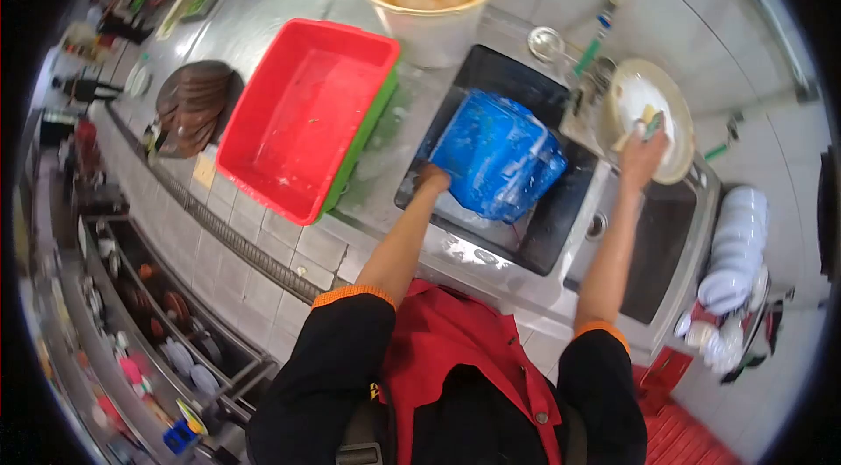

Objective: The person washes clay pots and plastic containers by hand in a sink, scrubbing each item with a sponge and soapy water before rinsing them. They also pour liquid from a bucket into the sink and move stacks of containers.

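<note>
My left hand [434, 178] is closed on the near left edge of a blue plastic container [495, 150]. The container lies tilted inside a black tub [517, 71], and its underside or inner face cannot be told apart clearly. My right hand [644, 157] reaches into a cream basin [681, 115] with white suds in it. Its fingers are closed on a green and yellow sponge [653, 125], partly hidden by the hand.
A red tub [307, 115] sits stacked in a green one [372, 132] on the steel counter. Behind stands a white bucket [429, 27] of brownish liquid. Brown plates [194, 106] are at the left, stacked white bowls [736, 246] at the right. A sink drain [596, 226] shows beside the black tub.
</note>
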Demonstrator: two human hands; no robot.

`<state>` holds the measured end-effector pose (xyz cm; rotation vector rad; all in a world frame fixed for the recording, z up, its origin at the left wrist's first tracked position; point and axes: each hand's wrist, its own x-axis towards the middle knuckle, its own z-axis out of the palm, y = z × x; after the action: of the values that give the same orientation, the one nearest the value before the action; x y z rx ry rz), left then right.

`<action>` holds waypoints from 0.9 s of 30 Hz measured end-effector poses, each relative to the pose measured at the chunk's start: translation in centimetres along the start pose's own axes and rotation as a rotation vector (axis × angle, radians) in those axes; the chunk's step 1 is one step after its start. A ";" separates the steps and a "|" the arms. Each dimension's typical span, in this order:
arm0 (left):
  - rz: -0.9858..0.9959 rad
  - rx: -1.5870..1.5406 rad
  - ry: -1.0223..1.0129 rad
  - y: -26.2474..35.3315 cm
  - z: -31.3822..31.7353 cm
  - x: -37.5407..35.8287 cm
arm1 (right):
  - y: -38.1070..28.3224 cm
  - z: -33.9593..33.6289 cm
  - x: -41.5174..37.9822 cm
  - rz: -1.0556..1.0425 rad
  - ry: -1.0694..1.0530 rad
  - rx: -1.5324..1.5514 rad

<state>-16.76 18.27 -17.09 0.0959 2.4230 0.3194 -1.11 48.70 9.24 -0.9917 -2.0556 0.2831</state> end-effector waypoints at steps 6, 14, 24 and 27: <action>0.808 -0.657 0.589 1.9 -14.8 -16.5 | 12.6 9.7 9.3 0.090 -0.852 -0.478; -0.449 0.231 0.929 -23.1 -23.9 -12.3 | 14.3 12.0 11.1 -0.008 -1.019 -0.599; -0.316 -0.306 0.816 -26.3 -28.0 -11.4 | 9.6 3.7 10.4 -0.055 -0.685 -0.459; -0.201 -0.990 0.494 -32.9 -29.3 -6.9 | 10.2 3.8 8.8 -0.019 -0.761 -0.507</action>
<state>-29.85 -20.51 0.47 -0.7286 2.4068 1.5290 -1.47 62.45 6.76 -1.2936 -2.9226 0.1340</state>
